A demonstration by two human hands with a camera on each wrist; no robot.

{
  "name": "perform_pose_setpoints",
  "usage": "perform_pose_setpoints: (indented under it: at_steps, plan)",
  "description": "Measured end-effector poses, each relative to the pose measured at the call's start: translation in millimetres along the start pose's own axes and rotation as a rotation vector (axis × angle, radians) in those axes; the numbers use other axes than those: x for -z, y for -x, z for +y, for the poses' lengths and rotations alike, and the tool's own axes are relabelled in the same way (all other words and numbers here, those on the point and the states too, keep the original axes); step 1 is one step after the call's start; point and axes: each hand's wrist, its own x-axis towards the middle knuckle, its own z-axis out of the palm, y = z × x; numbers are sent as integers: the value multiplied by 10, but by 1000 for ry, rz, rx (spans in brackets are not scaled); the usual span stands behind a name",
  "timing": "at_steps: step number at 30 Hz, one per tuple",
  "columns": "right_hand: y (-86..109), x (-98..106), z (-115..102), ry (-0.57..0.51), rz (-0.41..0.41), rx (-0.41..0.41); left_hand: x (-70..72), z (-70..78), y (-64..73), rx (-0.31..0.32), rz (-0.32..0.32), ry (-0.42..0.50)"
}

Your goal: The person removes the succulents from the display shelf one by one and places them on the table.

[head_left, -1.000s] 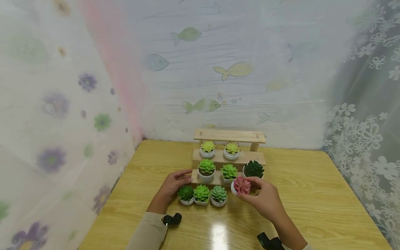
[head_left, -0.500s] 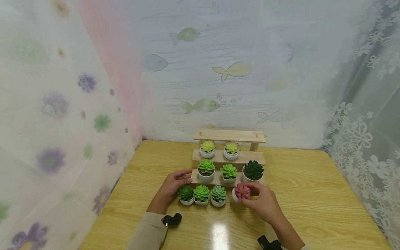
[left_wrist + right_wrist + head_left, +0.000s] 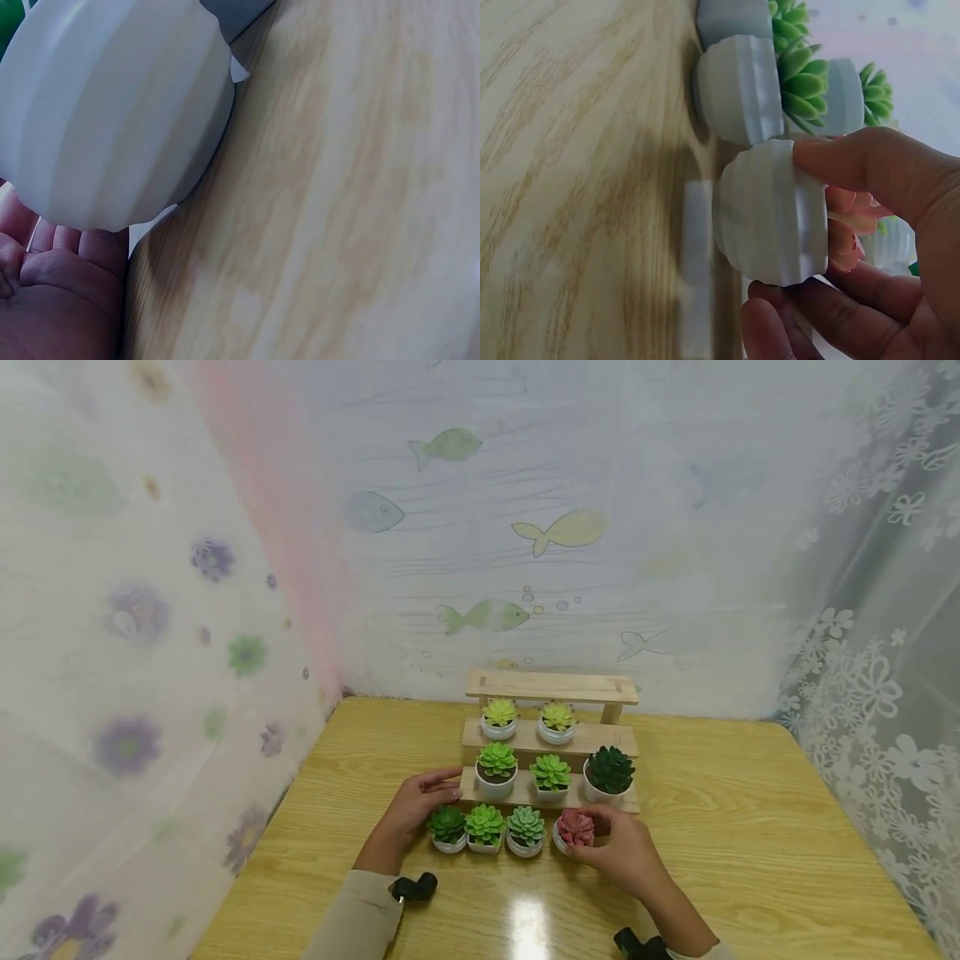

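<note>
A: Red succulent's (image 3: 576, 828) position?
B: Left of the right hand (image 3: 622, 852), the nearer grip, which pinches its pot (image 3: 769, 217); right of the green row (image 3: 485, 823), a gap between.
A: And the left hand (image 3: 415, 806)?
B: Fingers extended, touching the stand's (image 3: 551, 685) left end.

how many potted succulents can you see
9: two yellow-green succulents on the middle shelf, three green succulents on the lowest shelf, three front succulents on the table, and one pink succulent in the right hand. Any behind the stand would be hidden.
</note>
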Motion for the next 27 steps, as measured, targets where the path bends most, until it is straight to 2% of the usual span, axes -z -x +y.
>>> perform_pose_setpoints:
  at_steps: [8,22,27]
  plan:
    - [-22,-44,24,23,8,30,-3,-26,-20,-6,2,4]
    - [-62,-135,75,-18,4,69,-8,-12,-21,4,2,9]
    - [-66,-159,72,1,0,60,-8,-27,-31,8,2,8]
